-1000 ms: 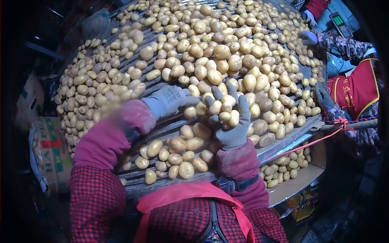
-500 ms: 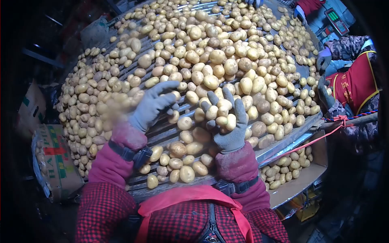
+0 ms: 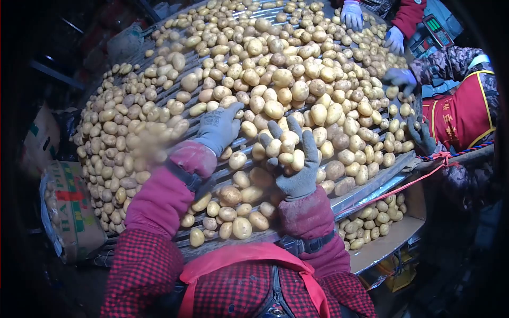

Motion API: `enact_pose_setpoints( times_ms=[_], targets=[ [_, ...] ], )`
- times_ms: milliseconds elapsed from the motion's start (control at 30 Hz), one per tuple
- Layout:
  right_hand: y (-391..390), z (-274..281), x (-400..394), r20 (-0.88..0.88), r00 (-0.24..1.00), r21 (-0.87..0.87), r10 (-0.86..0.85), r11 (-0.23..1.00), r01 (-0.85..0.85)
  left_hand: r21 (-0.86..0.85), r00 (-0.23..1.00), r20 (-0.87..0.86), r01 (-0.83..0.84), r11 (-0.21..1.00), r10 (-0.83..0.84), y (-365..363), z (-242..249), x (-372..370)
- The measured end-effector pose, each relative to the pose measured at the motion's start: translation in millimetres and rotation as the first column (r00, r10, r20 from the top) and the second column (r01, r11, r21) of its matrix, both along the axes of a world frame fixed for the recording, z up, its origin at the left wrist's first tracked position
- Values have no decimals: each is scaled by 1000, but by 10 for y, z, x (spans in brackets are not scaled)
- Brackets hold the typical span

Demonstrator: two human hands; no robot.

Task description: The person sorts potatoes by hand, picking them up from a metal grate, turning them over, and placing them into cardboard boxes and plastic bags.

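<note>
My right hand (image 3: 298,177), in a grey glove, is turned palm up with its fingers curled round several small potatoes (image 3: 287,147). My left hand (image 3: 218,126), gloved too, is back up among the potatoes on the slatted table (image 3: 197,182). Its fingers are together and bent downward at the edge of the heap; whatever is under them is hidden. Larger potatoes (image 3: 273,109) lie between and beyond both hands. A loose group of potatoes (image 3: 242,228) rests on the slats close to my body.
Potatoes cover much of the slatted table. A carton of potatoes (image 3: 371,222) stands below its right edge, another box (image 3: 79,212) at left. A pink cord (image 3: 392,193) runs along the right side. Co-workers' gloved hands (image 3: 401,78) work at the far right, near a scale display (image 3: 438,29).
My left hand has moved up and right, turning its back upward. My right hand keeps its potatoes, nearly still. Co-workers' hands at the top right have come further into view over the table.
</note>
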State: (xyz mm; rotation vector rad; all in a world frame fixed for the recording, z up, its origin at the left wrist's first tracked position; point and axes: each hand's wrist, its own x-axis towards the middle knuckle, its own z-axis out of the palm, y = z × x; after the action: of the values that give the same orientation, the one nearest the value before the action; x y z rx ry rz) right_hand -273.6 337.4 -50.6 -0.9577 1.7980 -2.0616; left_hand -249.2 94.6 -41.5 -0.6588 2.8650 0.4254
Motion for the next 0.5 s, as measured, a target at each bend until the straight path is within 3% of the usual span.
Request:
enact_pose_setpoints(
  times_ms=[33, 100, 167, 200, 233, 267, 333, 400, 500],
  targets=[
    [-3, 18, -15, -127, 991, 110, -29, 993, 43, 17, 999, -38, -26, 1000, 27, -20, -45, -9],
    [-18, 98, 4, -102, 995, -7, 9, 1000, -10, 29, 995, -89, -51, 998, 53, -66, -150, 38],
    [-17, 180, 25, -37, 999, -100, 31, 994, -35, 477, 913, -338, -45, 878, 230, -169, -203, 195],
    [-11, 201, 52, -13, 999, -127, 35, 991, -37, 468, 911, -349, -36, 883, 222, -153, -71, 278],
    [-4, 220, 79, 10, 999, -154, 40, 987, -38, 742, 894, -310, 15, 670, 324, -95, 114, 391],
    [5, 207, 105, -61, 998, -173, 0, 985, -11, 925, 883, -240, 81, 372, 404, -16, 259, 498],
    [44, 287, 153, -147, 988, -192, -49, 981, 20, 913, 845, -324, 162, 373, 425, 189, 401, 646],
    [133, 365, 219, 178, 973, -437, 149, 898, -58, 960, 827, -250, 279, 18, 504, 375, 558, 760],
    [466, 397, 362, 510, 712, -736, 484, 674, 69, 959, 892, -207, 266, -96, 402, 617, 640, 799]
  ],
)
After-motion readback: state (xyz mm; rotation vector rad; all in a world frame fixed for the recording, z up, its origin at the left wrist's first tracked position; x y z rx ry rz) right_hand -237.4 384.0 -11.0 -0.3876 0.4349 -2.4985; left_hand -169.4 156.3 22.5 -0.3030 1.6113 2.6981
